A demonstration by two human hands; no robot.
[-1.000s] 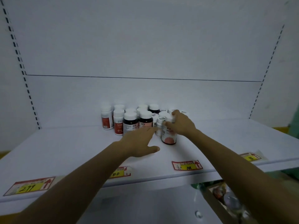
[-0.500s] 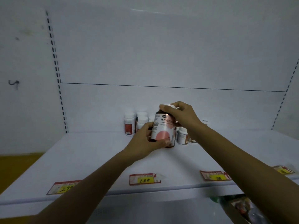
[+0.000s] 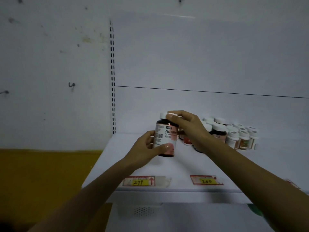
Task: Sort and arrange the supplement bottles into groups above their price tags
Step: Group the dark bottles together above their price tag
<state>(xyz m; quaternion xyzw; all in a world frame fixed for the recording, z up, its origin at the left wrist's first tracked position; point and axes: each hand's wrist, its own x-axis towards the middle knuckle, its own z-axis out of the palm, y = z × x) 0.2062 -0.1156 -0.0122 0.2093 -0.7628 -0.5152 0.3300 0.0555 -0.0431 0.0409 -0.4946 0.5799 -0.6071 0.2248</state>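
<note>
A white shelf (image 3: 127, 166) fills the lower middle of the view, backed by a pale wall panel with a slotted upright at its left edge. Toward the right rear of the shelf stands a tight cluster of supplement bottles (image 3: 232, 136), white-capped, some dark-bodied and some pale, packed against one another. Along the front lip lie two price tags: the tag marked 299 (image 3: 139, 181) at the left and the tag marked 200 (image 3: 206, 180) further right, well apart from each other.

The step in hand appears to be carrying one bottle from the cluster to its own group. The held bottle (image 3: 164, 139), dark with a pink and white label and a white cap, is upright and lifted just clear of the shelf, roughly above and behind the 299 tag. By my reading, the next move calls for lowering it straight down behind the tag that matches it, label facing forward, leaving room beside it for others of its kind; which price belongs to it I cannot tell.

The left hand (image 3: 145, 151) is curled round the bottle's lower body, thumb across the label. The right hand (image 3: 187, 129) is closed over the cap from above, fingers wrapped around its rim.
</note>
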